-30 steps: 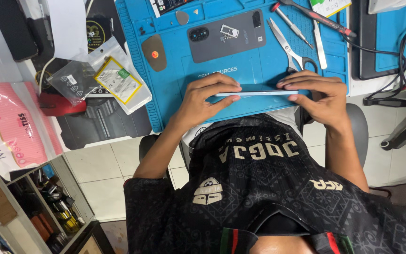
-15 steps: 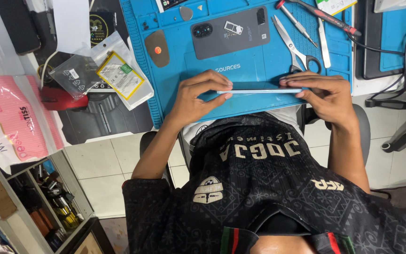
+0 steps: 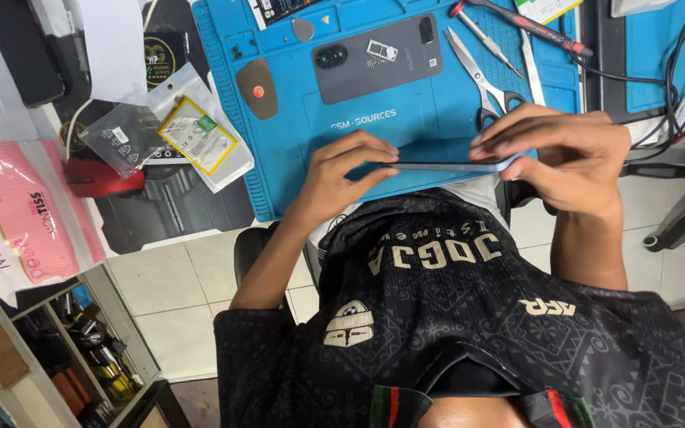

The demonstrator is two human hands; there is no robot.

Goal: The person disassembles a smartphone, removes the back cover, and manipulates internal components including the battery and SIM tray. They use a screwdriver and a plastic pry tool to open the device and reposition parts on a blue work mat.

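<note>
While edge-on over blue mat (image 3: pixel 279 170), thin phone (image 3: pixel 438 166) pinched by left hand (image 3: pixel 338 178), right hand (image 3: pixel 568 154).

A thin, flat phone (image 3: pixel 438 166) is held edge-on and level above a blue mat's (image 3: pixel 406 119) near edge. It sits just right of frame centre, toward 1 o'clock.

Blue work mat (image 3: pixel 374 127) carries grey phone (image 3: pixel 378 59), scissors (image 3: pixel 485 79), screwdriver (image 3: pixel 481 36).

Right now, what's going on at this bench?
A person holds a thin flat device edge-on between the left hand and the right hand, fingertips pinching its two ends, just above the near edge of a blue work mat. On the mat lie a grey phone, face down, scissors and a red-handled screwdriver, untouched.
</note>
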